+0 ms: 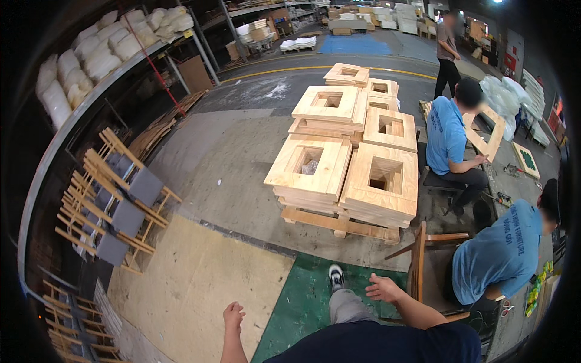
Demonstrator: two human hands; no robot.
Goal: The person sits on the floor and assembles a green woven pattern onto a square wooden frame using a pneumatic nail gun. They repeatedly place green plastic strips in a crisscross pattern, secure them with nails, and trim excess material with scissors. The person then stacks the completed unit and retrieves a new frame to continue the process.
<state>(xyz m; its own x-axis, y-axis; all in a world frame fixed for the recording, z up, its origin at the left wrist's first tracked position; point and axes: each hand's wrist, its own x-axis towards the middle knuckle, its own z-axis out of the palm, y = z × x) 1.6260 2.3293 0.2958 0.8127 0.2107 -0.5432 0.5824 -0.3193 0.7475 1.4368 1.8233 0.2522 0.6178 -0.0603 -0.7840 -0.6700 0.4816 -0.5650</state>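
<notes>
Far left, upper: white stuffed sacks [78,66] on a high metal shelf [97,91], rounded, stacked in rows.

Left, middle: wooden chair frames with grey seat pads [115,199], leaning in a row against the shelving.

Lower left: pale plywood sheet [193,290] on the floor. Above it hangs the left hand [233,316], fingers curled loosely inward, holding nothing, touching nothing.

Lower centre: green floor mat [302,296]; on it the person's own shoe [336,277], black and white, between the two hands.

Centre: wooden pallet [339,225] bearing stacked pale wooden square frames [348,145], each with a square hole in the middle, well apart from both hands.

Centre top, far: white flat packs [298,43] on the floor beside a blue floor patch [356,45]; brown cartons [348,24] beyond.

Right of centre, low: right hand [382,288], fingers spread open, empty, just beside the upright of a brown wooden chair frame [419,260]; whether it touches it cannot be told.

Right: two seated people in blue shirts [445,134] [497,254]; the nearer shirt's back carries white lettering. The farther one holds a wooden square frame [487,134].

Far right: green square panel [525,160] lying flat.
</notes>
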